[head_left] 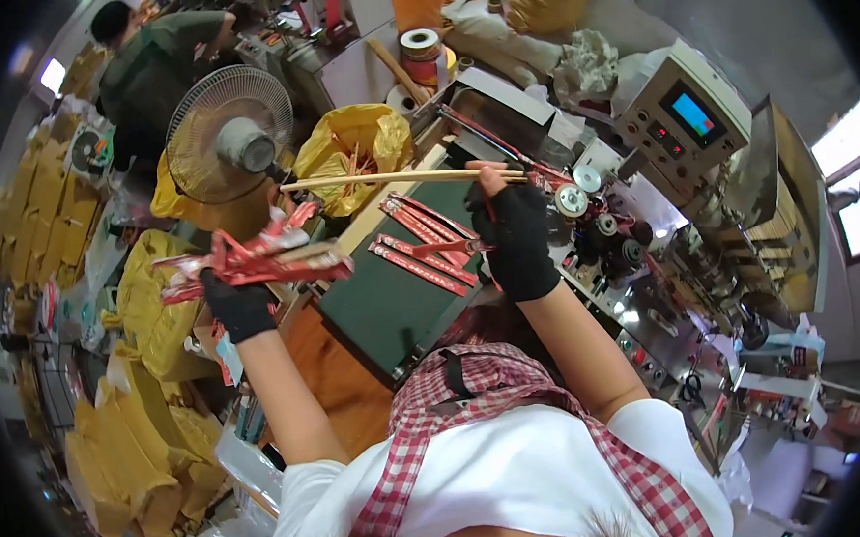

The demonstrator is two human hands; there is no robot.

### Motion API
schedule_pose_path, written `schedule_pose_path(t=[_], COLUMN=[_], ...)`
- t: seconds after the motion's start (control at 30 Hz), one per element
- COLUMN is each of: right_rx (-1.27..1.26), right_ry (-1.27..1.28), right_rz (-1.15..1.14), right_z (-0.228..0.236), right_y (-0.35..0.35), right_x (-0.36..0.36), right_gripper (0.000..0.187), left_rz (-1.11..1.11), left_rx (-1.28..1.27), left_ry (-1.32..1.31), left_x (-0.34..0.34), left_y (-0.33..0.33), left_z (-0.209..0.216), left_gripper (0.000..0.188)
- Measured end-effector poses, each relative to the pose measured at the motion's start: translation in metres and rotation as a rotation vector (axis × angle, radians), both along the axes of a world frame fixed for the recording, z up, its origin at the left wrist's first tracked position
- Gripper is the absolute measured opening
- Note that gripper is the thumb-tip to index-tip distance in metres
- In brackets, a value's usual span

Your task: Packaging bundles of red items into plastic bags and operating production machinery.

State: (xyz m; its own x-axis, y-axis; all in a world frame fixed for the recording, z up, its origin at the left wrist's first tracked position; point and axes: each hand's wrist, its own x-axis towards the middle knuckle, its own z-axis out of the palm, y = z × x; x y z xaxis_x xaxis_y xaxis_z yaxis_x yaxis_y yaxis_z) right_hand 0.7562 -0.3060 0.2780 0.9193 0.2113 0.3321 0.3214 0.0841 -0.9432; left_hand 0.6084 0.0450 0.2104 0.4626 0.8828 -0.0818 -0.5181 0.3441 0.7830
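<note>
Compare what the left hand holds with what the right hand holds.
The left hand grips a bundle of red-wrapped sticks; the right hand holds bare wooden sticks. The bundle looks thick and crumpled; the bare sticks look thin and straight. Both lie roughly level, in black gloves.

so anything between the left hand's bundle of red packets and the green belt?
Nothing visible. The left hand holds the red packets up beside the green belt, apart from it. The gap is open; a few packets already lie on the belt's far end.

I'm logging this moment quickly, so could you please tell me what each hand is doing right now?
Left hand: closed on a bundle of red wrapped chopsticks.
Right hand: closed on bare wooden chopsticks, held level above the green tray.
</note>
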Motion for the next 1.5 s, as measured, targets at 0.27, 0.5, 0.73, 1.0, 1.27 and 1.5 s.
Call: schedule_pose_path(t=[0.27,0.5,0.73,1.0,1.27,1.5], right_rx=[0.179,0.085,0.187,-0.083,0.104,-0.020], right_ry=[0.286,0.186,0.336,0.456,0.438,0.264], right_rz=[0.298,0.360,0.297,0.253,0.078,0.209], right_z=[-0.002,-0.009,-0.005,-0.057,-0.053,-0.062], right_y=[0.012,0.012,0.015,0.002,-0.008,0.005], right_x=[-0.021,-0.030,-0.027,-0.069,-0.046,-0.065], right_gripper=[0.021,0.023,0.023,0.023,0.021,0.024], left_rz=[-0.751,-0.562,-0.586,-0.408,-0.425,-0.519], left_rx=[-0.192,-0.322,-0.150,-0.456,-0.490,-0.315], left_ry=[-0.208,-0.164,-0.195,-0.057,-0.143,0.079], left_x=[0.043,0.068,0.065,0.032,-0.012,-0.001], left_y=[-0.120,-0.121,-0.130,-0.147,-0.089,-0.163], left_z=[0.015,0.025,0.001,-0.054,-0.070,-0.004], left_gripper=[0.044,0.035,0.024,0.016,0.008,0.012])
